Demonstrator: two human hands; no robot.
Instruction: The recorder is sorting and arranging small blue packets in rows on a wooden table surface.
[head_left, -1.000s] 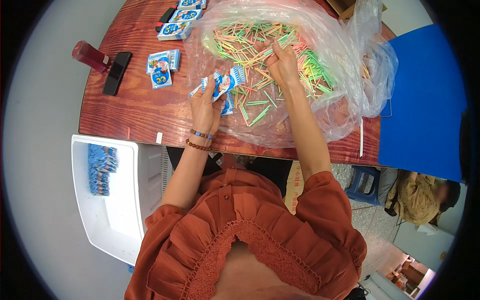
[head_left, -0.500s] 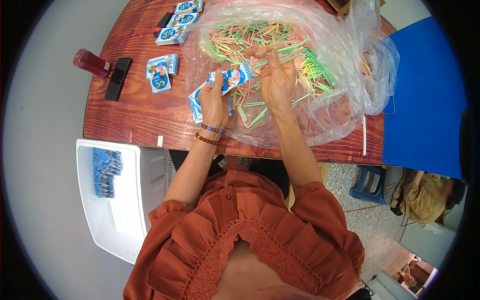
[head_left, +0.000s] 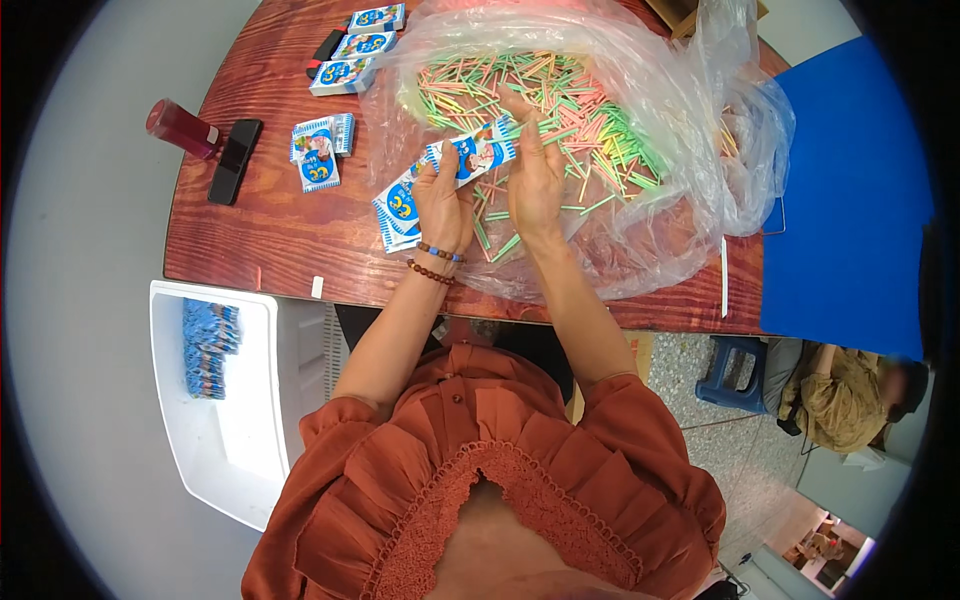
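Observation:
Thumb and fingers of my left hand (head_left: 442, 205) pinch a small blue-and-white packet (head_left: 484, 152), tilted up to the right. My right hand (head_left: 536, 190) is closed on a few thin pastel sticks (head_left: 546, 129), their left ends at the packet's right end. Whether the tips are inside the packet I cannot tell. More flat packets (head_left: 398, 208) lie under and beside my left hand. Beyond both hands, a heap of pink, green and yellow sticks (head_left: 615, 130) lies in a large, clear plastic bag (head_left: 670, 235) spread wide on the table.
Filled-looking packets (head_left: 318, 160) and several stacked ones (head_left: 345, 75) sit on the wooden table (head_left: 300, 235) at left. Near them are a phone (head_left: 235, 160) and a red bottle (head_left: 183, 128). A white bin (head_left: 225, 440) with blue packets stands lower left. Far right, a person (head_left: 850, 395) sits.
My right hand has come down and left, bringing the sticks from above the heap to the packet's end. My left hand has shifted slightly right with the packet.

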